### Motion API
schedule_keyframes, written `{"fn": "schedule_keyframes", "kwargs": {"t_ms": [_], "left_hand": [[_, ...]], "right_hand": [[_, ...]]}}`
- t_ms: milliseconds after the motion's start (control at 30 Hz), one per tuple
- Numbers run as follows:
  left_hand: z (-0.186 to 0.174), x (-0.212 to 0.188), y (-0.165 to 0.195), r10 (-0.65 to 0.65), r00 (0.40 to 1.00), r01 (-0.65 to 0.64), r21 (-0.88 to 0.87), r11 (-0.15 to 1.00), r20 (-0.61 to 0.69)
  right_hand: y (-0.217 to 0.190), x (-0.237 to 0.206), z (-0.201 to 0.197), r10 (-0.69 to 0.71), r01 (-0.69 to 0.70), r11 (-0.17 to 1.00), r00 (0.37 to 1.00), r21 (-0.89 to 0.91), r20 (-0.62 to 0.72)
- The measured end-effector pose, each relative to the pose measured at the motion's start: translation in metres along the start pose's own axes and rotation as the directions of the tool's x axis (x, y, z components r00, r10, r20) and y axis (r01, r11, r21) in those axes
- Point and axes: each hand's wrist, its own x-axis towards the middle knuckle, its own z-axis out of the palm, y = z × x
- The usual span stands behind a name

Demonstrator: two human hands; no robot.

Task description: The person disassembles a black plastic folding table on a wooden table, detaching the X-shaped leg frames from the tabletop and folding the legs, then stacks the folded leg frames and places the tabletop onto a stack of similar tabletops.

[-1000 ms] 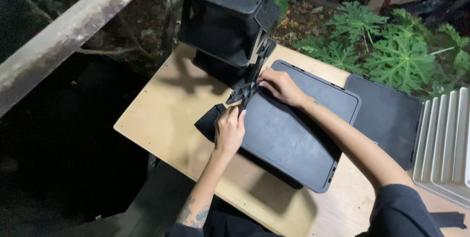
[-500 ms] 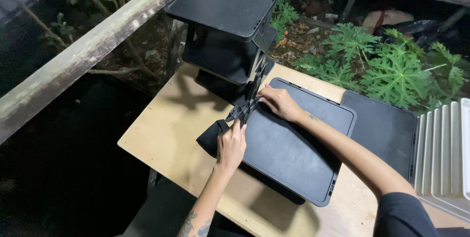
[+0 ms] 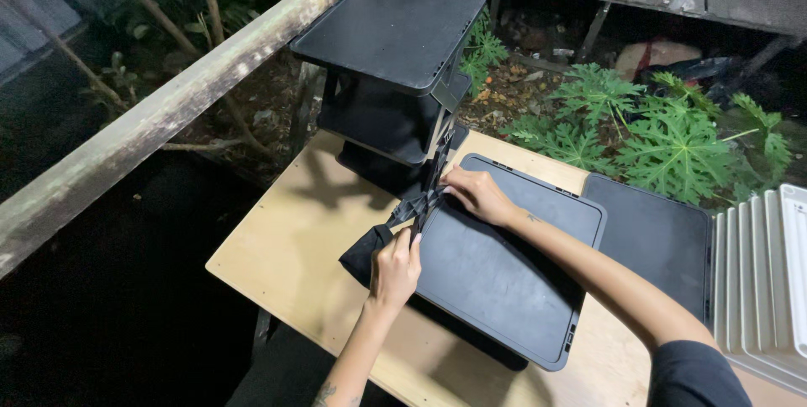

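Your left hand (image 3: 395,268) and right hand (image 3: 475,194) pinch the black crossed brace (image 3: 423,202) beside 1 flat black tray (image 3: 504,268); a 2-tier black shelf (image 3: 391,71) crowds behind, 1 black panel (image 3: 660,239) lies right.

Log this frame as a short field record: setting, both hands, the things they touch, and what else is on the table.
setting: wooden table outdoors at night, beside a wooden rail and leafy plants
left hand: gripping the near end of the black crossed brace
right hand: fingers on the brace's upper part, wrist over the black tray
black tray: lies flat, brace along its left edge
tiered black shelf unit: stands at the table's far edge
second black panel: flat, right of the tray
white ribbed panels: stacked at far right
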Motion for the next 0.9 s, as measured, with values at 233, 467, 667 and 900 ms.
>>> {"fn": "schedule_keyframes", "kwargs": {"t_ms": [233, 467, 667, 900], "left_hand": [[-0.001, 0.001, 0.003, 0.069, 0.995, -0.071, -0.023, 0.997, -0.069], [0.000, 0.000, 0.004, -0.017, 0.999, 0.018, 0.028, 0.999, -0.043], [0.000, 0.001, 0.005, 0.080, 0.983, -0.081, 0.000, 0.997, -0.163], [0.000, 0.001, 0.004, 0.085, 0.986, -0.084, 0.011, 0.996, -0.145]], "right_hand": [[0.001, 0.000, -0.001, 0.009, -0.008, 1.000, 1.000, 0.017, -0.013], [-0.006, 0.001, -0.006, 0.004, -0.004, 0.998, 1.000, 0.060, -0.002], [-0.007, 0.009, -0.004, 0.013, -0.015, 0.997, 0.999, 0.074, 0.033], [-0.006, 0.008, -0.002, 0.034, -0.037, 0.999, 0.994, 0.034, 0.100]]}}
